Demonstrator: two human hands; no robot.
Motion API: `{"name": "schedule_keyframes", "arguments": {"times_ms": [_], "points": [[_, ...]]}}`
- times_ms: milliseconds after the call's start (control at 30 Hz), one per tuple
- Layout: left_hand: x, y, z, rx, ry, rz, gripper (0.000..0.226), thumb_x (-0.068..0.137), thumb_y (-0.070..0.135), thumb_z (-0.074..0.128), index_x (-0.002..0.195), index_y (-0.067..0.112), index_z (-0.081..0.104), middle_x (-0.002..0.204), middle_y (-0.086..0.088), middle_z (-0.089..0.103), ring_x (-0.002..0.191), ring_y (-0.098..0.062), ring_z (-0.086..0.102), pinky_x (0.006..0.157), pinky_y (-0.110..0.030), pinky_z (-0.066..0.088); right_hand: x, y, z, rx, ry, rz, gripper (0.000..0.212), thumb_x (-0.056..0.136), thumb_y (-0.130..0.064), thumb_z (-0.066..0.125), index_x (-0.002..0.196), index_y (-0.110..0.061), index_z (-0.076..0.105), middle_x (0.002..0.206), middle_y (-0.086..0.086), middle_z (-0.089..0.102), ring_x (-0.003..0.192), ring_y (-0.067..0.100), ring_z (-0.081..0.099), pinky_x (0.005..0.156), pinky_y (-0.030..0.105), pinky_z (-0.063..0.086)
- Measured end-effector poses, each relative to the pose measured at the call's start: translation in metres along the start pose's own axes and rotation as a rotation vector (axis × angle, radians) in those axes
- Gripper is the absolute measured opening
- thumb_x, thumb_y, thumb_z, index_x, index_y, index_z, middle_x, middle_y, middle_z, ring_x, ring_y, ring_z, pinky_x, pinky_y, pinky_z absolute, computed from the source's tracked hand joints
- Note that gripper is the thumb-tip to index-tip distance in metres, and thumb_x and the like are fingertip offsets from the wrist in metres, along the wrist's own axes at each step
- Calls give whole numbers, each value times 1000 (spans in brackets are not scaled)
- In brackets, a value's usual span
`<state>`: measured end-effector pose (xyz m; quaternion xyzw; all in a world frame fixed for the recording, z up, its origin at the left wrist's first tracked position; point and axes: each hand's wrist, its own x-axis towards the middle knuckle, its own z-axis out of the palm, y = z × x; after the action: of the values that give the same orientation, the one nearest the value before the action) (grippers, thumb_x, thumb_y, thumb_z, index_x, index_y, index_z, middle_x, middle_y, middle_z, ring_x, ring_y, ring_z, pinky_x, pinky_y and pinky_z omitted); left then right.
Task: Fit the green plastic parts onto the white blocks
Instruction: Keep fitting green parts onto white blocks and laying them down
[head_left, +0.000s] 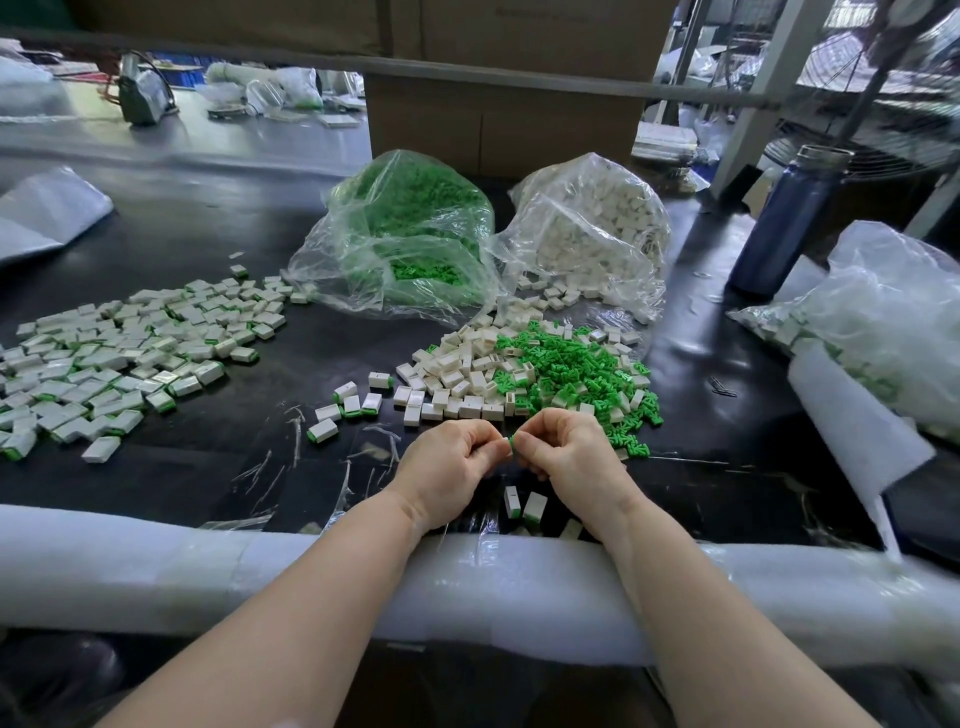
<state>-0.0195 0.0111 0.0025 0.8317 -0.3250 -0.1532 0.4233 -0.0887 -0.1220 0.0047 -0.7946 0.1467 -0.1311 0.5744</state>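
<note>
The green part (510, 442) sits pinched between my left hand (451, 458) and right hand (567, 453), both curled tightly; the white block is hidden in my fingers. I should push straight until it seats flush. It is small, bright green. More loose parts (566, 371) lie just beyond my right hand on the bench (218, 462).

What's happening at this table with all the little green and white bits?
A person is snapping small parts together by hand. The left hand and right hand meet over the black table, pinching a green part between them. Just beyond lies a loose pile of green parts and white blocks. Finished blocks are spread out to the left, and bags of spares sit behind.
</note>
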Motion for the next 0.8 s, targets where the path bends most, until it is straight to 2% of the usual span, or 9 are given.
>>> {"name": "schedule_keyframes", "arguments": {"times_ms": [100, 233, 367, 433, 533, 633, 800], "points": [[1, -1, 1, -51, -6, 6, 18, 93, 27, 54, 82, 22, 68, 82, -4, 70, 86, -26, 63, 85, -47, 48, 0, 0, 0, 51, 22, -7, 24, 86, -4, 62, 66, -17, 60, 52, -9, 56, 45, -2, 49, 48, 12, 40], [2, 1, 3, -103, 65, 10, 16, 93, 28, 54, 89, 22, 68, 86, -3, 71, 88, -23, 64, 87, -45, 48, 0, -2, 4, 110, 95, -42, 16, 86, -6, 62, 73, -14, 62, 63, -3, 60, 53, -2, 54, 52, 13, 43], [3, 1, 5, -113, 113, 49, 14, 88, 30, 61, 102, 27, 58, 81, 4, 63, 77, -17, 61, 81, -38, 50, -2, -2, 3, 232, 117, -30, 11, 85, 1, 61, 83, -10, 61, 63, 3, 63, 52, 7, 61, 51, 17, 48], [3, 0, 5, -82, 112, 49, 24, 82, 27, 69, 99, 27, 51, 77, 6, 56, 69, -15, 54, 75, -33, 49, -2, -2, 2, 219, 127, -29, 14, 85, 2, 61, 82, -11, 61, 62, 4, 62, 51, 8, 59, 51, 19, 49], [4, -1, 5, -78, 113, 44, 19, 83, 24, 68, 90, 28, 51, 80, 0, 60, 69, -16, 54, 72, -29, 47, -1, -3, 3, 199, 118, -29, 15, 85, 0, 63, 79, -14, 64, 67, 2, 65, 58, 7, 61, 56, 18, 50], [4, 0, 4, -148, 128, 53, 7, 89, 23, 61, 84, 27, 57, 82, -2, 66, 78, -19, 61, 79, -32, 50, -2, -3, 1, 241, 104, -35, 10, 85, -1, 63, 81, -10, 67, 65, -2, 67, 56, 1, 61, 53, 14, 48], [3, 1, 3, -202, 113, 45, 17, 90, 20, 58, 79, 32, 61, 78, 5, 66, 82, -18, 64, 85, -35, 51, -2, -3, 2, 206, 110, -38, 11, 85, -1, 63, 77, -8, 64, 55, -9, 63, 50, -3, 57, 49, 12, 45]]}}
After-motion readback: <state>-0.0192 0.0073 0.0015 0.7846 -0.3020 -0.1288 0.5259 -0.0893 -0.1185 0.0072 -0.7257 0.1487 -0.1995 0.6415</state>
